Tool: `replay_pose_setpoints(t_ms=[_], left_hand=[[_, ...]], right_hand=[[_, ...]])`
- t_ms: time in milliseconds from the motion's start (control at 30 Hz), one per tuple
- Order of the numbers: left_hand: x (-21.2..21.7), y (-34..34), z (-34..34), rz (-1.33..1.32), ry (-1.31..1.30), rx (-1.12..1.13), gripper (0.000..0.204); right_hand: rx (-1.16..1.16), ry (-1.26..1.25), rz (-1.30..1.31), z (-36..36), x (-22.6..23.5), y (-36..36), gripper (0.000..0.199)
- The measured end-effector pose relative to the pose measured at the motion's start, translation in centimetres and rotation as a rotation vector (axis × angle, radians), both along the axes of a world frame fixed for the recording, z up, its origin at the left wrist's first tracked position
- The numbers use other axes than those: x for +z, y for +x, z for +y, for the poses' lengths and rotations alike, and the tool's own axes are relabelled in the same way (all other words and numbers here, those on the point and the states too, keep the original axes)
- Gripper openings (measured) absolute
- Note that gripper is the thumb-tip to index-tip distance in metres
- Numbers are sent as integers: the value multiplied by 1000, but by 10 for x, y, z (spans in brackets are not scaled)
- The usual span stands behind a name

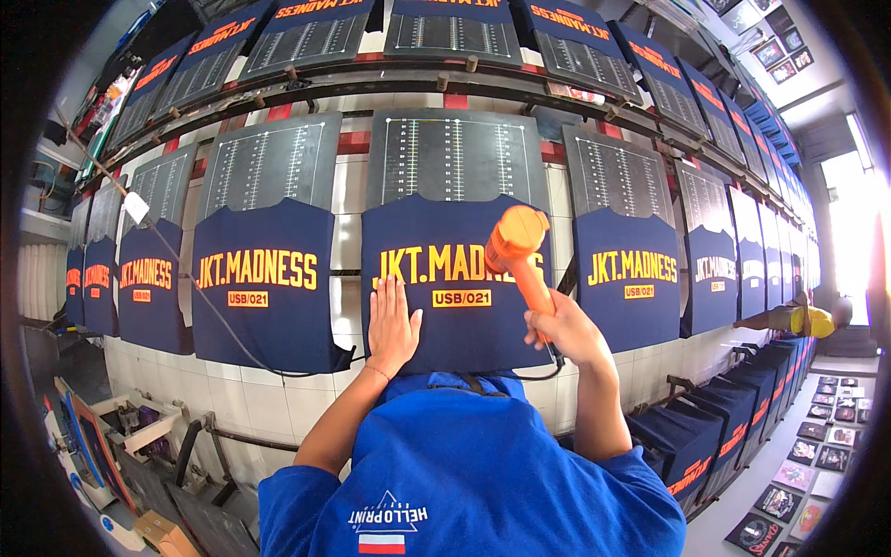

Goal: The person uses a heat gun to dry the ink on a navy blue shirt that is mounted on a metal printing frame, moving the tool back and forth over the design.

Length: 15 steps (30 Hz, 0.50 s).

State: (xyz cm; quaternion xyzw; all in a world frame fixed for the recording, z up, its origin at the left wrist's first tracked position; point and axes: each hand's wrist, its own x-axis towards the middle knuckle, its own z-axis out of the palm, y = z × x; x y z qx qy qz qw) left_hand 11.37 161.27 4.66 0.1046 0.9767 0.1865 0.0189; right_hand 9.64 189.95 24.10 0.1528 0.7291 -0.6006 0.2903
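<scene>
Straight ahead of me a navy T-shirt (455, 334) with yellow-orange printed lettering lies flat over a dark, ruled printing board (455, 153). My left hand (393, 325) rests palm down on the shirt's left part, its fingers stretched out over the first printed letters. My right hand (573, 327) is closed around the handle of an orange heat gun (520, 234). The heat gun's head is above the right part of the print and hides some letters. A black cord (548, 374) runs from the base of its handle.
More boards with printed navy shirts stand on both sides, such as one left (263, 278) and one right (626, 278). A hanging cable (209, 306) crosses the left shirts. Another row of boards lies beyond a metal rail (445, 85). A person in yellow (814, 322) is far right.
</scene>
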Motion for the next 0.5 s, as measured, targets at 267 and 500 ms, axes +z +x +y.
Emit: replay_pose_setpoints(t_ms=[267,500], left_hand=[[-1,36,16,-39,-7,61,69],[-16,2,22,61,-108,289,69]], right_hand=[[56,-64,59,17,-12,-36,27],[140,-59,-92,52,7,-13,25]])
